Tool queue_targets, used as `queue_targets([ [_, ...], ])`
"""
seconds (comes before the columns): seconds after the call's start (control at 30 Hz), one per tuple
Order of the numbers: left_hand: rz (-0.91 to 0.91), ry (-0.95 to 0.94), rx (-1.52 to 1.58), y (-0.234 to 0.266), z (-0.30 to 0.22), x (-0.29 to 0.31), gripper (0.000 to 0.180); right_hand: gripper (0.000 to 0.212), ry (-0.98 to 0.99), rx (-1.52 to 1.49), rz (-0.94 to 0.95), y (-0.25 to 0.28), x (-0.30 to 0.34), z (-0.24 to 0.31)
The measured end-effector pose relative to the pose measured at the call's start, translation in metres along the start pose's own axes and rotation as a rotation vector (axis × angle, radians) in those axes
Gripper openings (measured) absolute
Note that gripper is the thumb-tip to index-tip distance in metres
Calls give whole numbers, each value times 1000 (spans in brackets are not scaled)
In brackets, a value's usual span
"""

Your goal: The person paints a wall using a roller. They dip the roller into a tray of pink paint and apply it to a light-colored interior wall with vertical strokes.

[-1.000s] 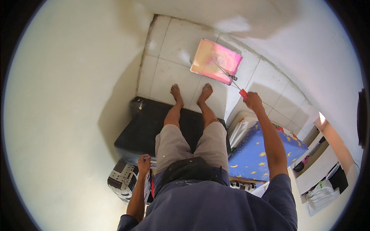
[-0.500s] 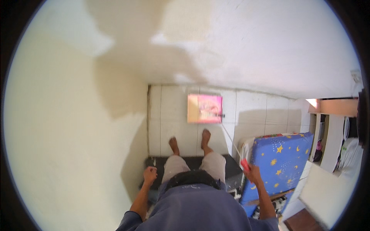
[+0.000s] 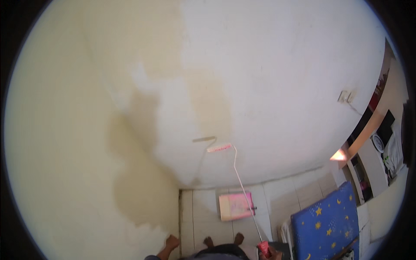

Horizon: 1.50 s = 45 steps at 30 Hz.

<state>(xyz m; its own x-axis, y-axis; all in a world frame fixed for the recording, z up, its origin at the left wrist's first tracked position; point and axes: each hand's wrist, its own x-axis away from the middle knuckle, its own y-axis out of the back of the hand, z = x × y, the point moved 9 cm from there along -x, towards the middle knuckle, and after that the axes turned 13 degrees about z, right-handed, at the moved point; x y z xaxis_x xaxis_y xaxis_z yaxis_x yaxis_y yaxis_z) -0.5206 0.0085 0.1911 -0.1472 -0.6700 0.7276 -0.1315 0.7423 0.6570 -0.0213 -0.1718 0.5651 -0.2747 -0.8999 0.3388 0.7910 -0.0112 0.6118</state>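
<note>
My right hand (image 3: 272, 255), at the lower edge, is wrapped round the red handle (image 3: 263, 247) of a paint roller. The roller's long thin rod runs up to a white, pink-streaked roller head (image 3: 220, 148), held in front of the white wall (image 3: 277, 104). Its shadow falls on the wall a little apart from it, up and to the left. Beige patches (image 3: 210, 102) mark the wall above. My left hand (image 3: 172, 241) is closed with nothing visible in it, near the left wall. On the tiles ahead of my feet lies a flat, pink and peach paint tray (image 3: 224, 208).
A blue mattress (image 3: 325, 221) with stars and moons leans at the right. Beyond it stand shelves (image 3: 368, 169) with several items, including a white fan. A socket (image 3: 345, 96) with a cord is on the wall. A dark bench (image 3: 279, 248) is by my legs.
The roller head has risen from the tray on the floor to the front of the wall. My view has tilted up, so both hands now sit lower in it.
</note>
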Motion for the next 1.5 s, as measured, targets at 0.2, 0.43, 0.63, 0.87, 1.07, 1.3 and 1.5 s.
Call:
queue_targets([
  [0.2, -17, -19, 357, -4, -14, 33, 32, 44, 411, -140, -290, 9, -58, 80],
  [0.43, -270, -6, 442, -27, 2, 89, 23, 29, 602, -214, -451, 19, -135, 180],
  [0.63, -244, -84, 150, -35, 14, 81, 20, 35, 704, -228, -506, 20, -168, 227],
  [0.87, -268, -177, 245, -34, 17, 64, 13, 42, 659, -162, -579, 22, -187, 288],
  [1.07, -160, -27, 463, -4, 10, 69, 19, 47, 539, -38, -522, -44, -192, 218],
  [1.3, -18, 197, 651, 41, 10, 92, 31, 36, 488, -319, -269, -69, -201, 209],
  [1.5, 1, 223, 773, 35, 28, 78, 29, 30, 368, -416, -108, -94, -243, 192],
])
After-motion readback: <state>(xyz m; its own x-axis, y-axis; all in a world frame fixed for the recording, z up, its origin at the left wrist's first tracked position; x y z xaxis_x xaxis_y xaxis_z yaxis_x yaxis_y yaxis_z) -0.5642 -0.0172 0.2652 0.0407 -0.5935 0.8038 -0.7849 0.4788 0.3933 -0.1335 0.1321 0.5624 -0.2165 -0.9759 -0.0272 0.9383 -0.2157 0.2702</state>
